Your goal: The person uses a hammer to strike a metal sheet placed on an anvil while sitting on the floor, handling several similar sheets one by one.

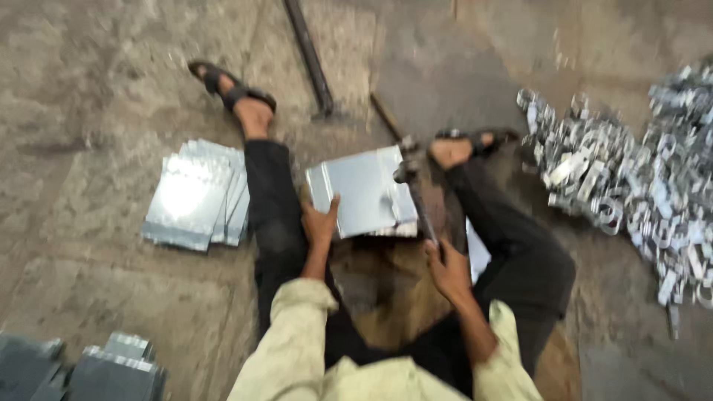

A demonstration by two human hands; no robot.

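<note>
The person sits on the rough concrete floor [89, 282] with legs apart in dark trousers and black sandals. The left hand [319, 223] lies with spread fingers on the near-left corner of a flat, shiny grey metal sheet [364, 189] between the knees; its underside and whatever it rests on are hidden. The right hand [448, 269] is wrapped around the lower end of a thin dark metal hammer [417, 200], whose head sits at the sheet's right edge; motion blur makes the head hard to read. A pale sheet edge [477, 252] peeks from behind the right leg. A fanned stack of similar grey sheets [197, 194] lies left of the left leg. A heap of small silvery metal clips [631, 178] runs off the right edge, too smeared to tell apart. Grey blocks [82, 367] are cut off bottom left.
</note>
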